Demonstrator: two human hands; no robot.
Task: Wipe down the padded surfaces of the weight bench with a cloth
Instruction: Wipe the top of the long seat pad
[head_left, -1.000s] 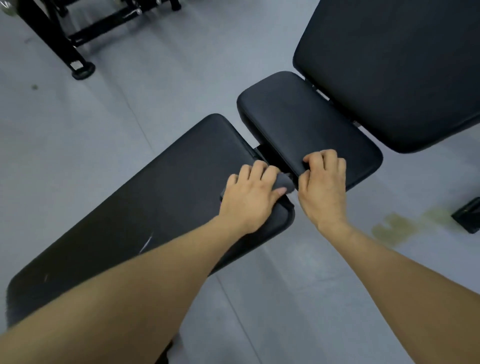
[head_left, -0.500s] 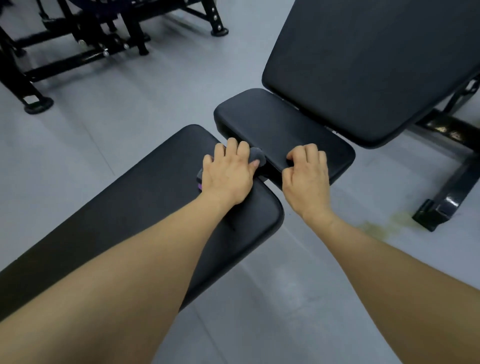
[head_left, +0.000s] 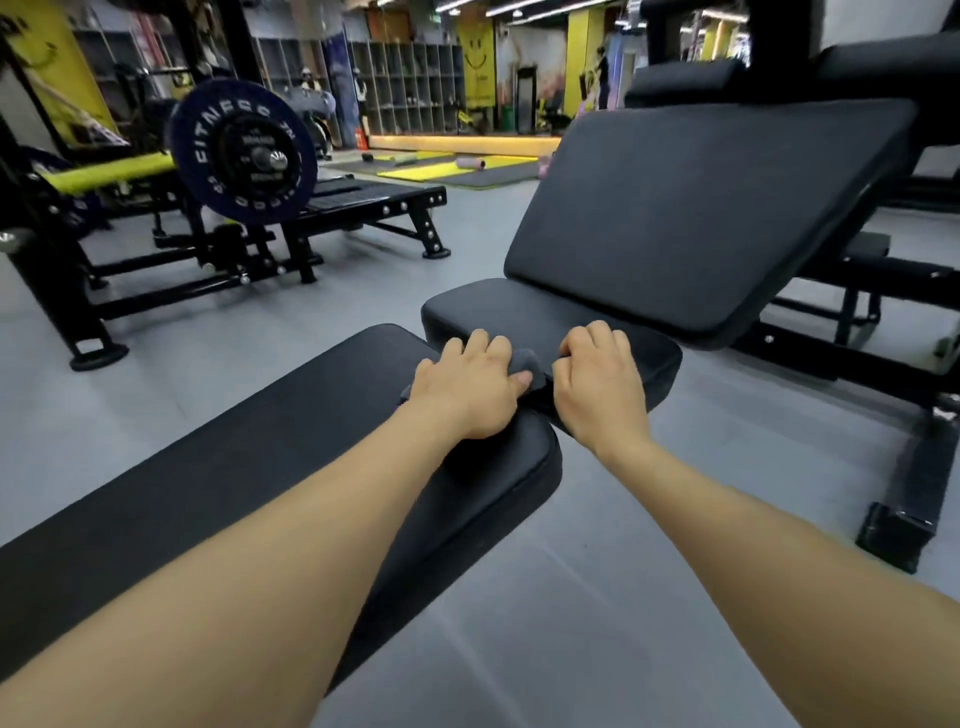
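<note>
Underneath left hand (head_left: 470, 387), bunched grey cloth (head_left: 525, 362); right hand (head_left: 597, 382) curled on smooth pad (head_left: 524, 317).

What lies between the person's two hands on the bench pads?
In the head view, a bunched grey cloth lies between the left hand, which grips it, and the right hand, over the gap between the two pads.

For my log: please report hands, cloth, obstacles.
Left hand grips cloth at long pad's end. Right hand grips seat pad edge. Nothing blocking.
</note>
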